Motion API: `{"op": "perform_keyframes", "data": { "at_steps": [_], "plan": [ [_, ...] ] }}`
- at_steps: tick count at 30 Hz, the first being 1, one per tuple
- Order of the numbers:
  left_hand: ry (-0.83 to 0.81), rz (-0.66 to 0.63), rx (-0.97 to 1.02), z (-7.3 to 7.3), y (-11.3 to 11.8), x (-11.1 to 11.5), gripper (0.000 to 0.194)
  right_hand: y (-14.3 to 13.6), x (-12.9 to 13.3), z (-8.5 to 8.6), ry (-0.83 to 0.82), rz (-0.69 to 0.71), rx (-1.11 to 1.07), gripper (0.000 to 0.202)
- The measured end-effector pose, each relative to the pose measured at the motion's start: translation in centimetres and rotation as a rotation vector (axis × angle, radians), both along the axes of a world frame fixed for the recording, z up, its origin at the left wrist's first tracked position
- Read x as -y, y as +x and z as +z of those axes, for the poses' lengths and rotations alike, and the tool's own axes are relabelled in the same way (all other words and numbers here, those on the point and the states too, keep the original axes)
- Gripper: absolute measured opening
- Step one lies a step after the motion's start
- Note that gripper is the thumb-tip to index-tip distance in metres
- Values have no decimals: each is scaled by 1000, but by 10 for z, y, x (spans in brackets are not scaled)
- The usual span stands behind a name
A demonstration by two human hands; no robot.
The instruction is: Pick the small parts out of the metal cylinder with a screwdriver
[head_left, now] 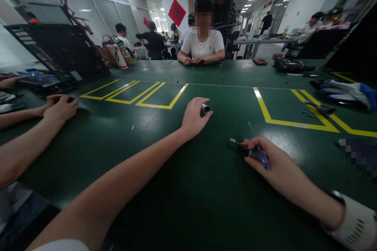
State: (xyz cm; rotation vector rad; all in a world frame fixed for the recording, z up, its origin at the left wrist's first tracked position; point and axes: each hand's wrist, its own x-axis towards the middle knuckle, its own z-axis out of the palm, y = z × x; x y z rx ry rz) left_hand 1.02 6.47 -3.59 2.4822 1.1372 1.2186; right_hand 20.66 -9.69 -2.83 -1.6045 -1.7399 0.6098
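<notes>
My left hand (194, 117) is curled round a short metal cylinder (205, 108) with an open end, low over the green tabletop (188, 164). Its fingers and thumb grip the sides. To the right, my right hand (269, 157) is closed on a screwdriver-like tool (260, 157) with a purple see-through handle. A dark shaft with a bright metal tip points left toward the cylinder, apart from it. A thin rod (251, 129) sticks up beside my right fingers; whether it belongs to the tool I cannot tell.
Yellow tape outlines (154, 106) mark the table. To the right lie a dark cup-ended part (325, 109), small dark bits (308, 114), blue-white gloves (353, 93) and a black tool (293, 64). A neighbour's hands (61, 106) work at left; a person (202, 45) sits opposite.
</notes>
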Motion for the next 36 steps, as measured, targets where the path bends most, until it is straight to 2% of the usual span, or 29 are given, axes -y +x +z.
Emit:
{"op": "perform_keyframes", "data": {
  "at_steps": [5,9,14,17,20,22,26,29,33,36],
  "plan": [
    [-82,-220,13,16,8,50,29,-39,35,-13,3,135,-23,17],
    [-160,-323,45,29,7,90,30,-54,47,-23,65,223,-46,24],
    [-315,-305,56,39,-2,115,25,-49,49,-4,-15,113,-186,15],
    [-433,-456,-121,48,-7,123,32,-36,47,4,-53,-21,-365,21],
    [-440,-616,-353,56,-8,130,49,-23,45,0,-90,-131,-540,30],
    [-413,-618,-475,58,-7,134,56,-16,42,-4,-106,-151,-625,33],
    [-423,-570,-637,57,-8,135,36,-12,36,-1,-12,-198,-665,33],
    [-472,-587,-600,55,-13,127,26,-15,32,8,-4,-253,-736,38],
    [-611,-697,-430,59,-22,111,27,-13,29,12,-82,-327,-906,38],
    [-770,-735,-279,61,-26,101,30,-9,28,11,-139,-342,-949,41]
  ]
}}
